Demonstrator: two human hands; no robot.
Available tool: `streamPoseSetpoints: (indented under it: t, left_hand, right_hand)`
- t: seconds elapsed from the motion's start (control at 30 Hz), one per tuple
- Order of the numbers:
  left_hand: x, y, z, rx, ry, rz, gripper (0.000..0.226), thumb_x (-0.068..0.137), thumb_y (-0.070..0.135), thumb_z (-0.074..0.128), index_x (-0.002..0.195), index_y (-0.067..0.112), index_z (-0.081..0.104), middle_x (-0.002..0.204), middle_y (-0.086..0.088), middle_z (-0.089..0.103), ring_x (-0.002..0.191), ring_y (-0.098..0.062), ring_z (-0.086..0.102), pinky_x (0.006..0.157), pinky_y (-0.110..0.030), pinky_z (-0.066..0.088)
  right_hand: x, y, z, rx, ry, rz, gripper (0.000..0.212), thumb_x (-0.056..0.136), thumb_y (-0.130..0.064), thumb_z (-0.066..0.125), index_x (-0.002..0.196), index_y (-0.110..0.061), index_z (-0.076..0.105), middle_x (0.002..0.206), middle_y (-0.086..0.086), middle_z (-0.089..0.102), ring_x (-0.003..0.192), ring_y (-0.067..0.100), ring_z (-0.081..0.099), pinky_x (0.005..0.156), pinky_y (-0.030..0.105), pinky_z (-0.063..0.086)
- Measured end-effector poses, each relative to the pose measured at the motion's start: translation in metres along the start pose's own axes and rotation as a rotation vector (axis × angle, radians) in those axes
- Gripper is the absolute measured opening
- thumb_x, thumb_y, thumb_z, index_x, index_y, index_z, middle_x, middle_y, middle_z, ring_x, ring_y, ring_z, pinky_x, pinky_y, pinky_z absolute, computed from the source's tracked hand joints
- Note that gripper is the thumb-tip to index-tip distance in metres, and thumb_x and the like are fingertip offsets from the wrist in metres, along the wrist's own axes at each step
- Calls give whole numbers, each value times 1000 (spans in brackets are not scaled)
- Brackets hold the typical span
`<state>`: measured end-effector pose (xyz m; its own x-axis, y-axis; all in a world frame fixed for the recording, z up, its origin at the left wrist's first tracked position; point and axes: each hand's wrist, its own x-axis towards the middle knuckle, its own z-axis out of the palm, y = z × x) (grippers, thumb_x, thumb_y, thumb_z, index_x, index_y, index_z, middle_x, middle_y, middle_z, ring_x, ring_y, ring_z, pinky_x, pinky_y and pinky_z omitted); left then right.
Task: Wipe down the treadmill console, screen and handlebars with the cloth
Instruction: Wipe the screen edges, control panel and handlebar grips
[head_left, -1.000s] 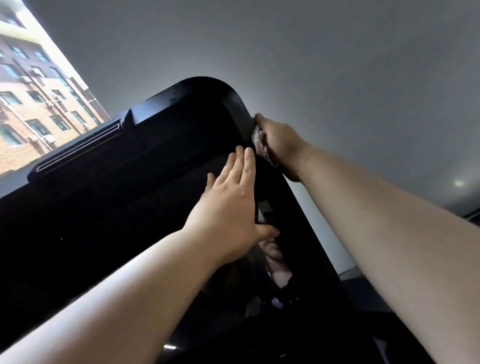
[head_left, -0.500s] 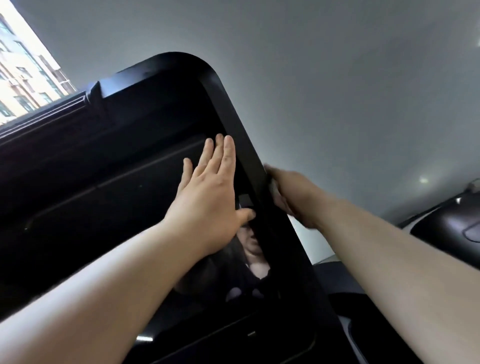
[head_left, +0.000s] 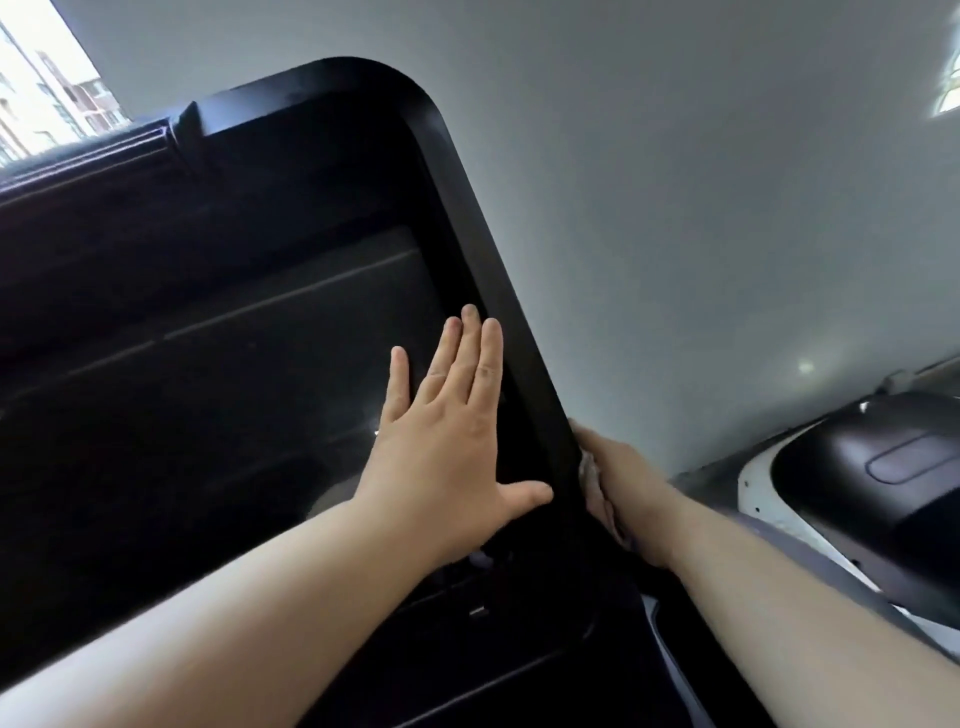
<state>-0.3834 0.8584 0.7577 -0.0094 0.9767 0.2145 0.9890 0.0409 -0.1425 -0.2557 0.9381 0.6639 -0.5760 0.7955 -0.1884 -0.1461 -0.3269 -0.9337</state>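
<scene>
- The cloth (head_left: 588, 464) shows only as a pale sliver between the right hand (head_left: 631, 499) and the console's side edge; the rest is hidden under the palm, so its shape and which way it lies cannot be told
- The right hand wraps round that edge and clasps the cloth against it; its fingers pass behind the edge, out of sight
- The console (head_left: 470, 208) is a black frame with rounded corners; the edge under the right hand runs as one long slant, from beside that wrist up and away to a corner well above both hands
- The screen (head_left: 234, 395) is dark glass inside the frame, spreading left of the left hand (head_left: 447, 447); its left and lower parts are cut off
- The left hand lies flat on the screen just inside the frame, fingers straight and pointing up along the slant, thumb spread toward the right hand, holding nothing
- Right of the right arm stands another machine (head_left: 857, 467), dark-topped and white-bodied, partly cut off
- Far up-left of the left hand a window (head_left: 47, 88) is washed out with daylight
</scene>
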Motion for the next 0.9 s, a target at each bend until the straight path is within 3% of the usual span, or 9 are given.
streamPoseSetpoints:
  t: [0.13, 0.2, 0.23, 0.3, 0.37, 0.53, 0.63, 0.77, 0.9]
  left_hand:
    - [-9, 8, 5, 28, -57, 3, 127, 72, 82, 45, 137, 15, -42, 144, -1, -48, 134, -14, -42, 112, -43, -22]
    - [-10, 13, 7, 52, -45, -13, 129, 71, 82, 45, 136, 12, -42, 143, -5, -49, 133, -17, -43, 113, -45, -21]
    - [-10, 15, 9, 68, -38, -23, 131, 71, 82, 46, 136, 11, -43, 143, -6, -49, 133, -18, -43, 113, -46, -21]
    - [-9, 16, 10, 87, -38, -31, 132, 70, 82, 47, 135, 10, -43, 142, -7, -50, 133, -19, -44, 113, -47, -21]
    - [-9, 15, 12, 91, -28, -23, 132, 70, 83, 46, 136, 10, -41, 144, -7, -48, 133, -19, -43, 114, -48, -20]
    - [-10, 13, 15, 93, -1, -14, 133, 68, 84, 46, 136, 11, -41, 145, -6, -46, 134, -18, -41, 115, -49, -18]
    - [-9, 15, 16, 70, 1, -27, 133, 67, 82, 49, 138, 11, -39, 146, -5, -44, 135, -18, -39, 115, -49, -17]
    - [-17, 20, 21, -32, 56, -35, 123, 75, 73, 52, 137, 17, -38, 145, 2, -42, 137, -13, -36, 113, -45, -19]
    - [-48, 30, 38, -44, 18, 24, 114, 82, 68, 48, 137, 18, -38, 147, 1, -44, 136, -13, -39, 111, -44, -25]
  right_hand:
    - [-18, 15, -5, 89, -71, 128, 63, 97, -36, 42, 47, -12, 71, 54, 8, 66, 47, 12, 64, 49, 17, 50]
    - [1, -4, 0, 88, -56, 49, 53, 99, -42, 42, 74, -12, 77, 69, 6, 72, 64, 12, 70, 66, 23, 55]
    - [13, -20, 7, 77, -48, -4, 50, 99, -47, 41, 80, -13, 73, 66, 4, 70, 60, 12, 68, 62, 22, 54]
    - [34, -52, 18, -4, 2, -102, 56, 98, -53, 37, 60, -17, 56, 41, 2, 48, 34, 12, 45, 38, 17, 38]
    - [40, -74, 27, -66, 9, -202, 72, 101, -51, 30, 37, -18, 37, 30, 1, 33, 28, 12, 30, 31, 17, 28]
    - [31, -41, 14, -8, 41, -114, 73, 101, -45, 35, 32, -19, 41, 31, -3, 38, 26, 7, 38, 29, 13, 29]
    - [10, 10, -4, 186, -21, 60, 50, 99, -40, 43, 72, -12, 74, 77, 17, 72, 70, 19, 72, 65, 24, 59]
    - [-19, 61, -22, 313, -4, 157, 33, 103, -26, 34, 109, -13, 65, 81, -3, 75, 72, 6, 71, 60, 15, 54]
    - [-19, 52, -16, 221, 43, 71, 38, 102, -29, 37, 127, -12, 60, 126, 12, 63, 115, 21, 61, 101, 34, 47]
